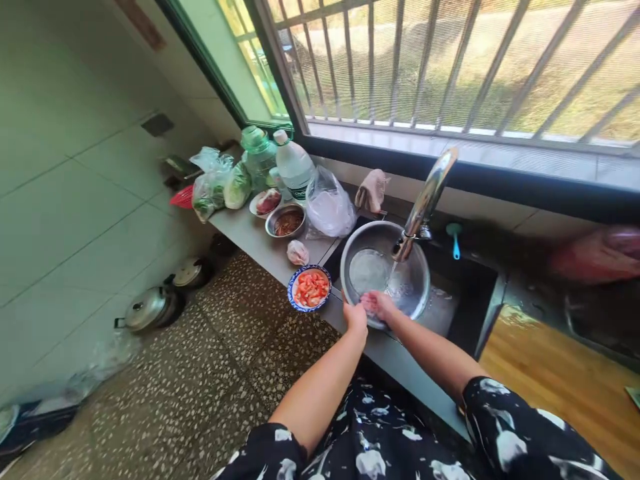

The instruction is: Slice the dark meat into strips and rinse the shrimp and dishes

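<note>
A round metal basin sits in the dark sink beneath the tap, and a thin stream of water runs into it. At the basin's near left rim is my left hand, its fingers closed over the edge, partly hidden. My right hand reaches over the near rim into the basin, close to the running water; its fingers look loosely apart, and I see nothing held in them. Left of the basin, a blue-and-white bowl of red-orange cut pieces stands at the counter's edge.
Along the counter are a knotted plastic bag, a metal bowl, a plate of meat, a white jug and bagged greens. A wooden board lies on the right. Pots stand on the floor.
</note>
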Demonstrator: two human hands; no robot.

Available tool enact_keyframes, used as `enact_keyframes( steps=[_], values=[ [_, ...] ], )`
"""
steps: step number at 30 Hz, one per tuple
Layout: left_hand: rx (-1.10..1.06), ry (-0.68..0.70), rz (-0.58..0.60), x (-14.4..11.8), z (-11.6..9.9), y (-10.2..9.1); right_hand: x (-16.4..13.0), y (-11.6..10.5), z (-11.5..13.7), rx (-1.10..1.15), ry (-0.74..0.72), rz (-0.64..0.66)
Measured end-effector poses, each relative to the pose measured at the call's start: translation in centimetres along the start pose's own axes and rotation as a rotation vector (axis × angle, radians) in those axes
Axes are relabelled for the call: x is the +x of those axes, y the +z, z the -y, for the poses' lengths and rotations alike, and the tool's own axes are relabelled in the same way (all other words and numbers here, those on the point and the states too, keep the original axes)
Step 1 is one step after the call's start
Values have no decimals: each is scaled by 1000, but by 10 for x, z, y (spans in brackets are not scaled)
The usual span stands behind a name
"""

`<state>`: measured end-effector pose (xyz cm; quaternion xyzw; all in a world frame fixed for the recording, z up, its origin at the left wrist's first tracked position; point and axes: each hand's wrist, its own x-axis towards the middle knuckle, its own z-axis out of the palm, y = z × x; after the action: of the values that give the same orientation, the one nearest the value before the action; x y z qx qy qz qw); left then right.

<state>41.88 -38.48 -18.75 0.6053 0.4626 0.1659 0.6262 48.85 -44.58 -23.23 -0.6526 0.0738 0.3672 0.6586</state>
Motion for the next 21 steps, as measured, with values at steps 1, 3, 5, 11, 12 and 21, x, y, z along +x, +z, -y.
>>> enact_keyframes(
  steps=[1,3,5,11,12,21],
  values=[
    [14,12,-5,3,1,2,-3,8,-1,-4,-25,28],
    [52,25,-7,7,2,4,-15,16,-6,-71,-115,62],
    [107,10,-16,9,0,2,-31,9,-17,-254,-316,157],
    [235,-22,6,24,-18,-13,-33,-101,-34,-1317,-789,351],
    [252,-16,24,28,-23,-17,-27,-120,-31,-1400,-794,339],
    [119,-254,305,-6,-16,-24,-34,-90,-34,-1422,-953,334]
  ],
)
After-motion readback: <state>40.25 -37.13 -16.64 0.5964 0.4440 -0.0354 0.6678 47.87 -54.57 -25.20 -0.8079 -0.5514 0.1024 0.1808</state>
